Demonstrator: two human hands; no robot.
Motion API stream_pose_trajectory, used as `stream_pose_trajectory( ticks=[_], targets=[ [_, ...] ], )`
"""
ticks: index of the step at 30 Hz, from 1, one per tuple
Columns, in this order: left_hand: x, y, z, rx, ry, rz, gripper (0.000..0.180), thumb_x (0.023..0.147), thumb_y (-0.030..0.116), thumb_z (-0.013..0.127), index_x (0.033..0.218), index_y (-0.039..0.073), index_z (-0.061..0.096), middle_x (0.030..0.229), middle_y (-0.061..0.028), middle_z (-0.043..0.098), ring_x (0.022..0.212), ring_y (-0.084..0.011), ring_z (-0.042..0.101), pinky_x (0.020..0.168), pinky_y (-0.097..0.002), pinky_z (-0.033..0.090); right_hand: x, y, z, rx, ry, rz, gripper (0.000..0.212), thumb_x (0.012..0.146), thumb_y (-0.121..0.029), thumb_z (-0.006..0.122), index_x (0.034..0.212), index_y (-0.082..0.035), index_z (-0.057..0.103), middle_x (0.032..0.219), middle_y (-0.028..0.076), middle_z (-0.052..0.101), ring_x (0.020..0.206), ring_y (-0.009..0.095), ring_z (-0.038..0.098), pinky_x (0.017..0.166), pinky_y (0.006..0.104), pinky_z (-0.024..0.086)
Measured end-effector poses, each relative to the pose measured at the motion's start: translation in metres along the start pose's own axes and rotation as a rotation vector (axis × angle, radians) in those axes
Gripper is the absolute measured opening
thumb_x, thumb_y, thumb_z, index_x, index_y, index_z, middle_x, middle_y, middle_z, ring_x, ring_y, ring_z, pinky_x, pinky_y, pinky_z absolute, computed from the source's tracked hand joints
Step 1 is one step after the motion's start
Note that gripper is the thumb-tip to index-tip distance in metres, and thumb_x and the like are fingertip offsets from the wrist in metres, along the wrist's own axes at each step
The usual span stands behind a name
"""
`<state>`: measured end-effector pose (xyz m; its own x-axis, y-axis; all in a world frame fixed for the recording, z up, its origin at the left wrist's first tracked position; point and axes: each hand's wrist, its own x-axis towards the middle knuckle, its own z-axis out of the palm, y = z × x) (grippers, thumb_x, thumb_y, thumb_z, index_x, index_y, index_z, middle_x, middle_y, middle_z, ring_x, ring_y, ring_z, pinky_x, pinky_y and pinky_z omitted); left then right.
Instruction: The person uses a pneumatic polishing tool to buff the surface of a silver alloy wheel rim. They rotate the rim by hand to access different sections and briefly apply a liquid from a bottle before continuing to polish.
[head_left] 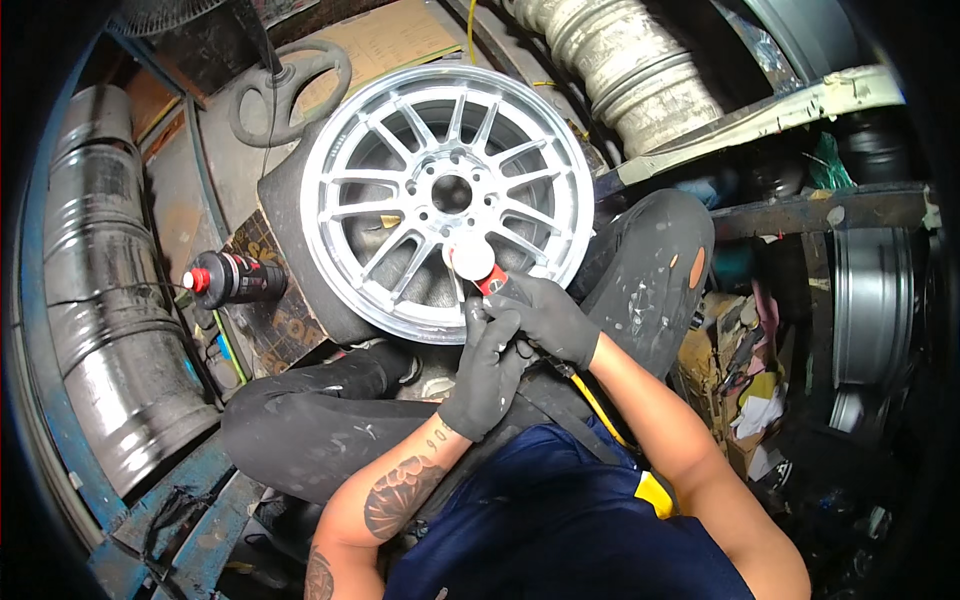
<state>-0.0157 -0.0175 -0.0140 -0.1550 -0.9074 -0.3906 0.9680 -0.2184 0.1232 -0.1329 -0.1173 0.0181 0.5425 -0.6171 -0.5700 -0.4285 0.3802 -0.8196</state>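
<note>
A silver multi-spoke alloy wheel (325,180) lies face up between my bent legs, on a dark round support that shows at its left edge. My right hand (545,318), in a dark grey glove, grips a red and black handheld polisher (494,282). Its round white pad (473,258) is over the lower spokes near the hub; whether it touches the metal I cannot tell. Close below, my gloved left hand (487,372) is closed against the polisher's handle, its fingers pointing up. A yellow hose (597,405) runs from behind the hands toward my waist.
A black bottle with a red cap (235,279) stands left of the wheel. Behind are a steering wheel (250,105) and cardboard (400,50). Stacked rims line the left (110,290) and far right (640,75). Racks and clutter (745,370) fill the right side.
</note>
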Motion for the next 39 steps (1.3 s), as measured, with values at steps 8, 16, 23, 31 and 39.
stream_pose_trajectory(
  ticks=[8,16,23,31,39],
  targets=[
    [0.004,0.005,-0.007,0.388,-0.021,0.009,0.027,0.107,0.025,0.059,0.131,0.011,0.055,0.112,-0.0046,0.067,0.095,-0.0163,0.064,0.093,-0.0349,0.053,-0.003,0.007,0.005,-0.020,0.147,-0.085,0.033,0.103,-0.031,0.063,0.112,0.000,0.066,0.077,0.006,0.067,0.052,0.011,0.059,0.051,0.0294,0.050],
    [-0.001,-0.009,-0.015,0.219,-0.022,0.016,0.027,0.109,0.026,0.058,0.129,0.009,0.058,0.115,-0.0052,0.068,0.102,-0.0166,0.065,0.094,-0.0342,0.052,0.007,0.026,-0.003,-0.039,0.026,-0.180,0.034,0.104,-0.031,0.065,0.115,0.001,0.066,0.088,0.006,0.068,0.069,0.010,0.062,0.057,0.0264,0.051],
    [0.005,0.008,-0.021,0.243,0.061,-0.083,0.034,0.110,0.038,0.055,0.128,0.009,0.059,0.110,-0.0045,0.069,0.097,-0.0145,0.068,0.088,-0.0309,0.055,0.012,-0.002,0.001,-0.078,0.061,-0.150,0.037,0.104,-0.035,0.061,0.112,0.000,0.071,0.095,0.016,0.072,0.082,0.021,0.071,0.076,0.0345,0.055],
    [-0.002,0.005,0.011,0.342,0.060,0.010,0.037,0.112,0.042,0.050,0.130,0.010,0.056,0.108,-0.0022,0.064,0.092,-0.0119,0.063,0.085,-0.0310,0.055,0.003,-0.009,0.008,-0.072,0.126,-0.061,0.040,0.103,-0.039,0.061,0.112,-0.001,0.070,0.079,0.009,0.068,0.056,0.014,0.063,0.055,0.0303,0.050],
    [0.001,0.016,0.012,0.369,0.027,-0.005,0.033,0.112,0.038,0.053,0.132,0.015,0.044,0.104,0.0005,0.052,0.087,-0.0077,0.052,0.082,-0.0279,0.052,0.017,-0.008,0.005,-0.073,0.082,-0.131,0.037,0.103,-0.033,0.060,0.115,0.000,0.071,0.087,0.008,0.071,0.065,0.012,0.064,0.064,0.0291,0.053]
  ],
)
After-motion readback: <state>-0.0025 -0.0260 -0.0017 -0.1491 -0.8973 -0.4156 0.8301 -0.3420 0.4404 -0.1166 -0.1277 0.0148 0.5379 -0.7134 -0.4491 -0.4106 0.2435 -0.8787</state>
